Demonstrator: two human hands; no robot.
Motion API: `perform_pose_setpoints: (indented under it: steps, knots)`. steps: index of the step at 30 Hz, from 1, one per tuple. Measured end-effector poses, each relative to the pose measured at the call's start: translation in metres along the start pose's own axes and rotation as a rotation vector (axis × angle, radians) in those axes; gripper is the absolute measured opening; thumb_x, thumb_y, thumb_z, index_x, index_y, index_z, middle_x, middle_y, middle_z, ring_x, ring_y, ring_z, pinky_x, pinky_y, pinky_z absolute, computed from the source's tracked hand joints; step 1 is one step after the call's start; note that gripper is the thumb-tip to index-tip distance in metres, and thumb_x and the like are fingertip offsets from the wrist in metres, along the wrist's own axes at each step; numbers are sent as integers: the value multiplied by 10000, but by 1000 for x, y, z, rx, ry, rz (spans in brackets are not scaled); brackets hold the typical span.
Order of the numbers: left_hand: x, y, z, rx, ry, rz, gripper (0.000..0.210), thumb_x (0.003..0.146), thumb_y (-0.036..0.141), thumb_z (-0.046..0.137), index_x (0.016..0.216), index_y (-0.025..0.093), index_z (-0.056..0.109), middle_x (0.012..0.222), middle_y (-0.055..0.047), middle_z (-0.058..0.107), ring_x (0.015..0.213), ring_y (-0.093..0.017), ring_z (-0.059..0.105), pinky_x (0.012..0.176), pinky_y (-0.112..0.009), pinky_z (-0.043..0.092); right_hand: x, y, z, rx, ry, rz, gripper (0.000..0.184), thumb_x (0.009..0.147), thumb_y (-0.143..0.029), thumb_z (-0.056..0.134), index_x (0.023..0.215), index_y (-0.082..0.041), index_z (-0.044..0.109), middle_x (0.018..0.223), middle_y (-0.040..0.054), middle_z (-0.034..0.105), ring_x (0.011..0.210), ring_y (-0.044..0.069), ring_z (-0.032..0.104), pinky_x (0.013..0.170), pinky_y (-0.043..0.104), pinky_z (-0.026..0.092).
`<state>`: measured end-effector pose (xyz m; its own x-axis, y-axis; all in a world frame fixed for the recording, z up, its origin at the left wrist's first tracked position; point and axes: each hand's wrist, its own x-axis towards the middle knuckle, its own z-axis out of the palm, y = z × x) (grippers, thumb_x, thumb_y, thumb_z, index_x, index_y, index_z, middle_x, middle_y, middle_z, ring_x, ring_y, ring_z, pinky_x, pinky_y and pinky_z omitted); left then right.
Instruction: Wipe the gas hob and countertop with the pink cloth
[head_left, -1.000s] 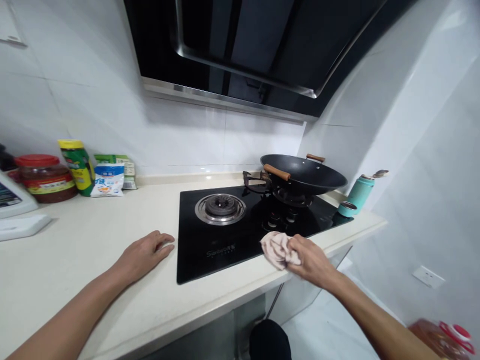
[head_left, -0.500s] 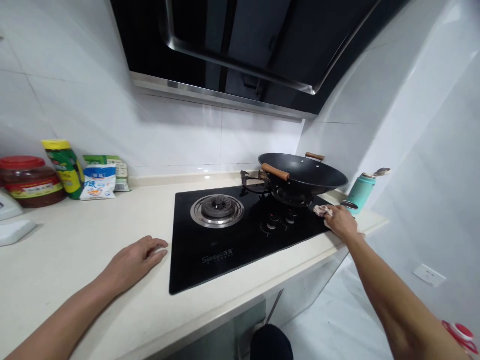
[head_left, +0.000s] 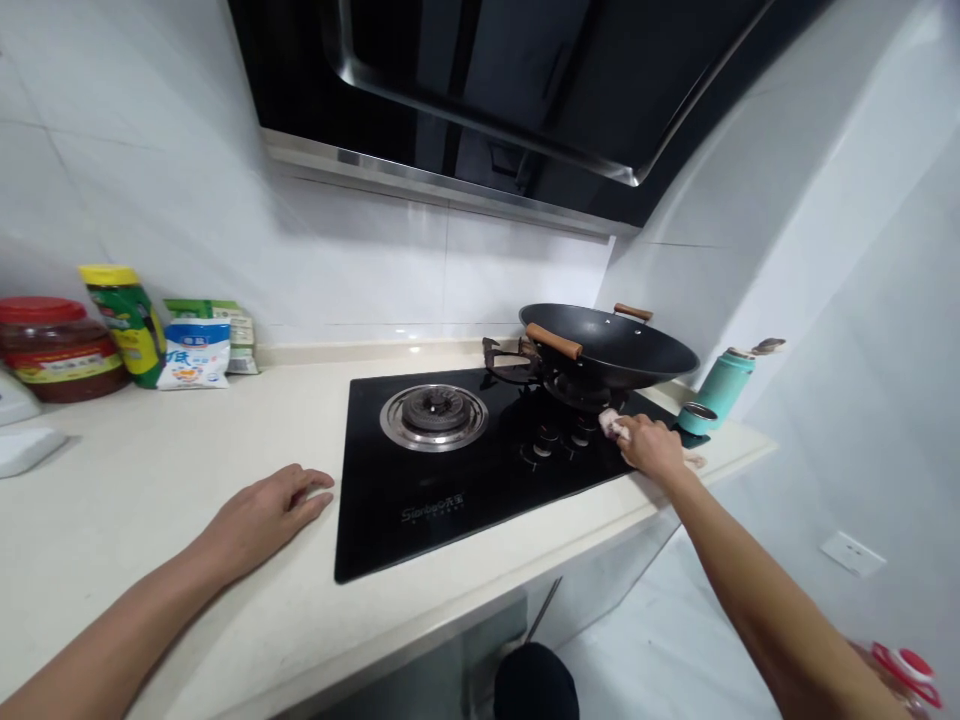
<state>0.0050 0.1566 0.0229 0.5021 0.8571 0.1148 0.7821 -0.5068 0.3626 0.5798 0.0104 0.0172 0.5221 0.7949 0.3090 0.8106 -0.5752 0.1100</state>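
My right hand (head_left: 654,449) is closed on a crumpled pale cloth (head_left: 612,424), pressed to the black glass gas stove (head_left: 495,500) just right of its knobs (head_left: 581,432). Directly behind the cloth, a black wok (head_left: 622,350) with wooden handles sits over the right burner. My left hand (head_left: 266,515) rests on the cream countertop (head_left: 172,450) beside the stove's left edge, its fingers loosely bent and holding nothing. The left burner (head_left: 435,415) is bare, with its metal ring exposed.
A teal bottle (head_left: 726,385) with a spoon in it and a small teal cup (head_left: 697,417) stand at the right. At the left are a red-lidded jar (head_left: 60,350), a yellow-capped container (head_left: 124,325) and a white packet (head_left: 196,355). A range hood (head_left: 450,90) hangs overhead.
My right hand has moved left along the stove with the cloth, from near the teal cup to beside the knobs. My left hand stays in place.
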Motion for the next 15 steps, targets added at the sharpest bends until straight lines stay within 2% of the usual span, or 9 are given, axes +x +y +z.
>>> perform_pose_setpoints:
  steps: [4,8,11,15]
  knots:
    - [1,-3,2,-3,19,-11,555,870,643,410,1150,254,690,1100,-46,717,950,-265,670,824,-344,490,-54,-14,-7,72,82,-231,418,874,-270,560,1281,-292,651,1297,85,622,1045,268,582,867,362,434]
    - [3,-5,4,-1,15,-14,561,863,657,410,1144,259,688,1145,-42,707,992,-266,660,848,-343,484,-91,-5,-18,343,56,-302,422,837,-229,540,1234,-282,669,1296,41,639,1046,231,608,888,322,453]
    - [3,-3,3,4,8,-19,561,868,658,401,1151,263,682,1150,-44,705,987,-268,658,839,-345,484,-93,20,-27,493,26,-128,400,852,-271,504,1210,-280,682,1253,32,668,1042,224,634,866,299,471]
    - [3,-1,1,-6,-7,-37,556,874,655,411,1150,256,684,1159,-53,706,990,-274,658,842,-350,486,-63,64,-24,430,87,212,431,868,-342,498,1255,-288,680,1260,68,672,1034,272,643,798,316,466]
